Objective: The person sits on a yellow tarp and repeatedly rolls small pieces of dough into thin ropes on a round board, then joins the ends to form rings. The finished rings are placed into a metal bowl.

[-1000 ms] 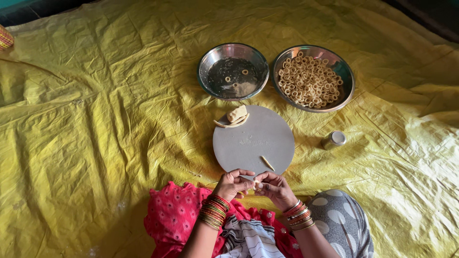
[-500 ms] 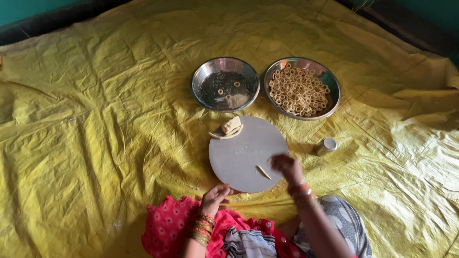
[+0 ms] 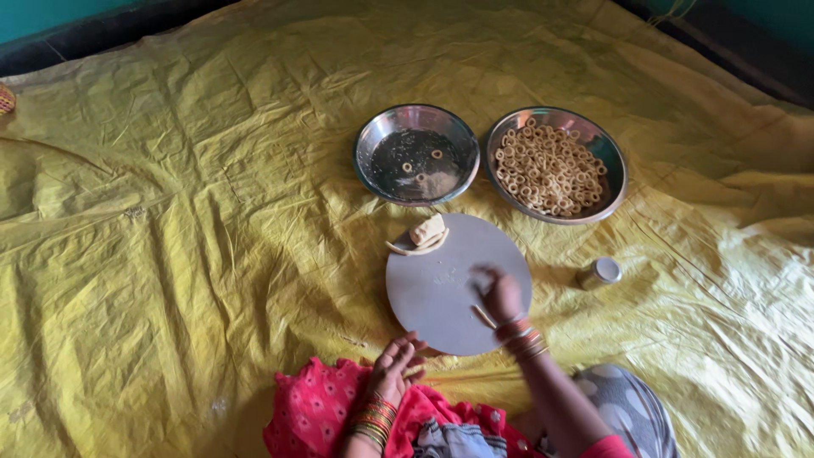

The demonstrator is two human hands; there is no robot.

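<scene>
A crinkled yellow plastic sheet (image 3: 170,254) covers the whole floor, glossy and full of creases and fold lines. On it lie 2 round steel bowls side by side, nearly touching. The right bowl (image 3: 612,161) is shallow, shiny at the rim and heaped with small pale dough rings (image 3: 547,170); the left bowl (image 3: 373,144) has a dark, speckled bottom with 2 or 3 loose rings in it.

Just in front of the bowls sits a flat round rolling board (image 3: 441,297), grey and matte, with a smooth face. At its far edge rests a lump of pale dough (image 3: 428,229) — soft and blocky — on top of a few curved dough strips (image 3: 407,248).

The right hand (image 3: 502,297) lies on the right part of the board, palm down with fingers curled, pressing on the surface; what is under it cannot be made out. A thin dough stick (image 3: 484,317) lies on the board just beside the wrist, which wears a stack of red and gold bangles.

The left hand (image 3: 397,365) rests at the near rim of the board, fingers spread loose and holding nothing, with like bangles on the wrist, above a pink patterned cloth in the lap.

A small steel cylinder-shaped container (image 3: 599,273) stands on the sheet just to the right of the board.
</scene>
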